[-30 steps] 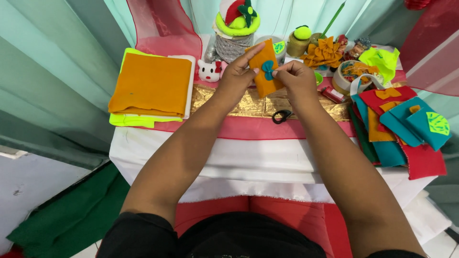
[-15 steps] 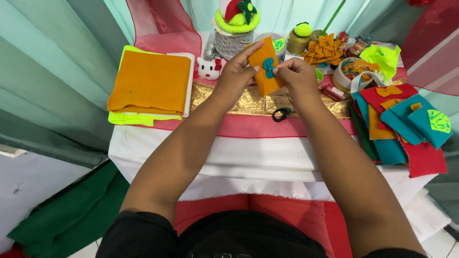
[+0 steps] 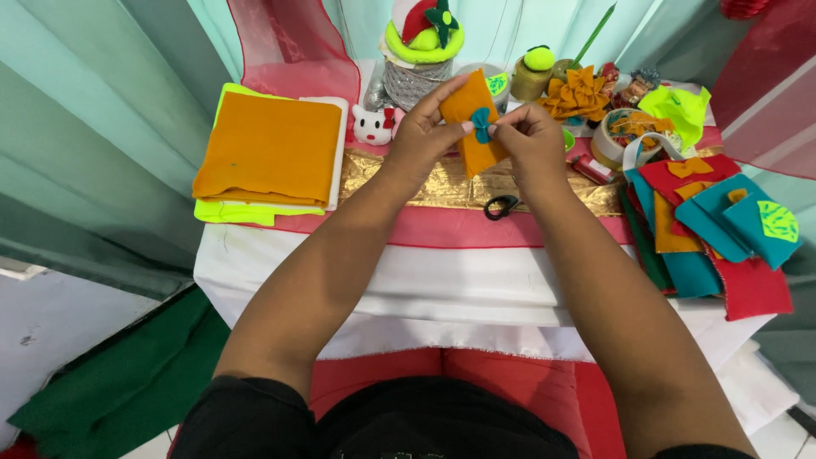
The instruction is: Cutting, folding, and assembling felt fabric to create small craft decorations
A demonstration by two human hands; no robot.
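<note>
A small rectangular piece of orange felt (image 3: 473,119) is held upright above the middle of the table, over a strip of shiny gold fabric (image 3: 442,183). It is gripped by the left hand (image 3: 425,127), whose thumb and fingers are closed on its left edge and upper corner. A small teal felt bow (image 3: 482,124) is pressed against the front of the orange piece and is pinched between the thumb and fingertips of the right hand (image 3: 529,140), which is closed on it from the right. The two hands are almost touching at the bow.

A pair of black-handled scissors (image 3: 501,206) is seen lying on the gold strip just below the hands. To the left, a folded stack of orange and neon-yellow felt sheets (image 3: 268,157) is laid flat. To the right, loose cuttings of red, teal and orange felt (image 3: 722,225) are piled near the table's edge. Behind the hands, a small white cat figurine (image 3: 371,126) is placed beside a silver ribbon spool (image 3: 408,83).
</note>
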